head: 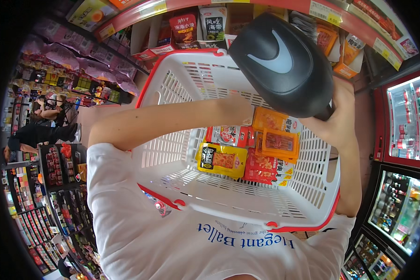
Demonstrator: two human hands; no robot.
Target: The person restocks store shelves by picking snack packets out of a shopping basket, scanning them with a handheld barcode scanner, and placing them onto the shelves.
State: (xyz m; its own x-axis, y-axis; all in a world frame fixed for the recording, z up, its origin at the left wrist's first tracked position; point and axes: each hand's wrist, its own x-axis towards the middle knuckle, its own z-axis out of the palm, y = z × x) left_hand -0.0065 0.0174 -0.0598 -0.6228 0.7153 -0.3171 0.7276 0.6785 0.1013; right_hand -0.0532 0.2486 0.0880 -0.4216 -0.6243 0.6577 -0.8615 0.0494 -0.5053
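Observation:
A white plastic shopping basket with a red rim [238,215] sits against my body. My right hand [332,122] grips the handle of a black handheld barcode scanner [287,66], whose head covers the basket's far right corner. My left hand [234,108] reaches over the basket; it is blurred and its fingers are hard to make out, near a small piece of pale packaging. Lying inside are a yellow snack packet [224,160], red snack packets [264,168], a red and white packet [227,134] and several orange packets [278,141], partly overlapping.
Beyond the basket runs a store shelf with a red price rail [185,7], holding boxed snack packets [183,28]. Lit drinks coolers [407,119] stand at right. Product racks [64,199] line the left, where a person in dark clothing [42,134] and a seated person [50,106] are visible.

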